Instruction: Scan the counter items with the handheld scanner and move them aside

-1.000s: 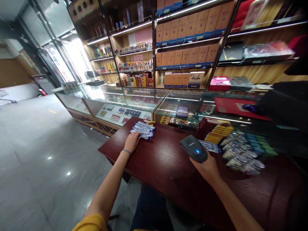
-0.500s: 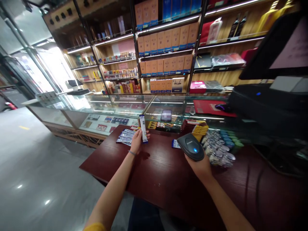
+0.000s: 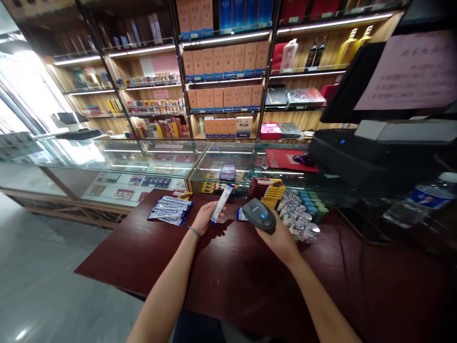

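Observation:
My left hand point(image 3: 204, 219) grips a slim blue and white packet point(image 3: 221, 204), lifted off the dark red table point(image 3: 143, 257) and tilted toward the right. My right hand point(image 3: 280, 238) holds a black handheld barcode scanner point(image 3: 260, 215) with a blue light, its head close to the packet. A pile of similar blue packets point(image 3: 170, 210) lies on the table to the left of my left hand. One more blue packet point(image 3: 241, 215) lies flat between the two hands.
Red and yellow boxes point(image 3: 267, 191) and several round tins point(image 3: 298, 219) sit right of the scanner. A glass display counter point(image 3: 150, 159) runs behind the table. A black register and monitor point(image 3: 374, 143) stand at right, with a water bottle point(image 3: 423, 199). Stocked shelves fill the back wall.
My left hand took one packet from the pile, lifted it and brought it right toward the scanner. My right hand moved the scanner left toward it. The view swung to the right.

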The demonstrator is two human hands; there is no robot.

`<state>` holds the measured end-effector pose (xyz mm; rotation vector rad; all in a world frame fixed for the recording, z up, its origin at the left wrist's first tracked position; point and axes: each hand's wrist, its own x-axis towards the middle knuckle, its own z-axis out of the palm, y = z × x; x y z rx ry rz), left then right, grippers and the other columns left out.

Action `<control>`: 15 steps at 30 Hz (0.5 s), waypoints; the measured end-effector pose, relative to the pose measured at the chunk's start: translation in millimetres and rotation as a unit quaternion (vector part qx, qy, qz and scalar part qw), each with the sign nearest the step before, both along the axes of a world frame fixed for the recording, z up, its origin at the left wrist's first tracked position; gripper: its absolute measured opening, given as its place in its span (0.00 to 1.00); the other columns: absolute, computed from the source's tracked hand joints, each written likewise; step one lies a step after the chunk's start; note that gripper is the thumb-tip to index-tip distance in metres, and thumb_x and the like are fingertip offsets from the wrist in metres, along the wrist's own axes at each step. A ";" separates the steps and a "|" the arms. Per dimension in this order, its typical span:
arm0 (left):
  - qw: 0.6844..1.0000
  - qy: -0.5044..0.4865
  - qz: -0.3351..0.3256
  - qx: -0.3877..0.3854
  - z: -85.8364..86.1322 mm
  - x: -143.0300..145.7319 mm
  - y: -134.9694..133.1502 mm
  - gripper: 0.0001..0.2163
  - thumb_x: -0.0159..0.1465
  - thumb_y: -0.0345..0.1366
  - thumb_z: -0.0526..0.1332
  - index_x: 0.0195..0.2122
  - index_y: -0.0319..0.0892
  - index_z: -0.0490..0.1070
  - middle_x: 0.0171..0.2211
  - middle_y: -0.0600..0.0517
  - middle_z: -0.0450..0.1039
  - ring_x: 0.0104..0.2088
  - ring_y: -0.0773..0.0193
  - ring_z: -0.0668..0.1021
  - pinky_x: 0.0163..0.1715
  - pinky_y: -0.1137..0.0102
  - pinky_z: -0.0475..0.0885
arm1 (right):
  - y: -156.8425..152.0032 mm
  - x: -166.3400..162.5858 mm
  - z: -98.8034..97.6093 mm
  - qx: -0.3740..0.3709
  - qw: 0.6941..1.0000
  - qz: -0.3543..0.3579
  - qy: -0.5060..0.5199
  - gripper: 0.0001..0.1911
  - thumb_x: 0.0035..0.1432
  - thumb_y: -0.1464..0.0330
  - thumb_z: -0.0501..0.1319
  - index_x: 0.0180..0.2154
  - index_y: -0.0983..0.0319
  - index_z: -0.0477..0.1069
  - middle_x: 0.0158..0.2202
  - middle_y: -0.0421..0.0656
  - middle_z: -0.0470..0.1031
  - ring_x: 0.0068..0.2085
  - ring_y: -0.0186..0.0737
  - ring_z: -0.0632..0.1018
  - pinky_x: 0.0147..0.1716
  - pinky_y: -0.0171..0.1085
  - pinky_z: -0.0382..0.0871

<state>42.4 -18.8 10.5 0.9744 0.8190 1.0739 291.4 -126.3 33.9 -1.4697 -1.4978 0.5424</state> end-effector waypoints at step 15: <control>0.997 0.064 0.034 0.013 3.2 -20.5 2.5 0.17 0.63 0.44 0.65 0.46 0.35 0.76 0.42 0.39 0.80 0.28 0.67 0.80 0.23 0.76 0.73 | -5.3 5.0 1.4 -0.051 0.992 0.048 -0.105 0.28 0.51 0.61 0.64 0.55 0.53 0.67 0.39 0.42 0.82 0.47 0.52 0.81 0.45 0.43 0.73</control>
